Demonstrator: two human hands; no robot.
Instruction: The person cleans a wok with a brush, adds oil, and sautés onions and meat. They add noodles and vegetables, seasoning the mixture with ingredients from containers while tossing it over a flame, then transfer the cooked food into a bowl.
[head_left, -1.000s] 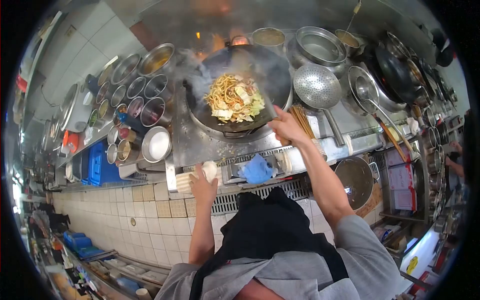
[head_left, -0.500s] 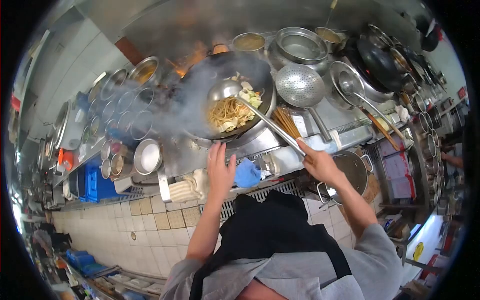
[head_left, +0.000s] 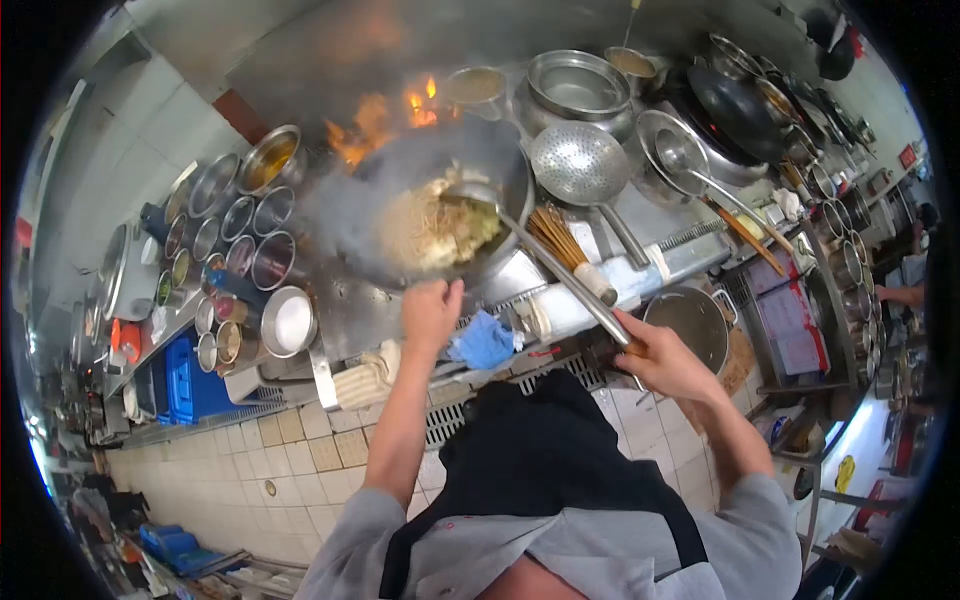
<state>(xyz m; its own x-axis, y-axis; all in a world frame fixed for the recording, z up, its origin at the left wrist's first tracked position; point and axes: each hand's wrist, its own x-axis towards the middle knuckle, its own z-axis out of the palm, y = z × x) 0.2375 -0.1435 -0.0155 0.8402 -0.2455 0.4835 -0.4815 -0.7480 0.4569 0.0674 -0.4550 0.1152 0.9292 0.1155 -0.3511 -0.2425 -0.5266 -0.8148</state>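
Note:
My right hand (head_left: pixel 665 355) is wrapped round the end of a long metal ladle (head_left: pixel 565 275). The ladle's bowl rests against noodles (head_left: pixel 435 225) mixed with pale cabbage pieces, inside a dark wok (head_left: pixel 508 150). At the wok's near edge, my left hand (head_left: pixel 432 318) is closed on the rim or handle there; the exact part gripped is hidden under the fingers. Steam covers the wok's left side and the food looks blurred. A crumpled blue cloth (head_left: pixel 485 340) lies just right of my left wrist. Beneath the ladle's handle lies a bamboo wok brush (head_left: pixel 560 240).
Flames (head_left: pixel 375 125) rise behind the wok. A perforated strainer (head_left: pixel 578 165) sits to its right, before a metal basin (head_left: pixel 580 85). Seasoning cups (head_left: pixel 272 262) and a bowl of white powder (head_left: pixel 289 320) stand left. A large pot (head_left: pixel 690 325) is below my right hand.
My left hand has gone from spread fingers to a closed grip at the wok's near edge. My right hand has drawn the ladle back and down slightly. The flames are larger and the food has shifted.

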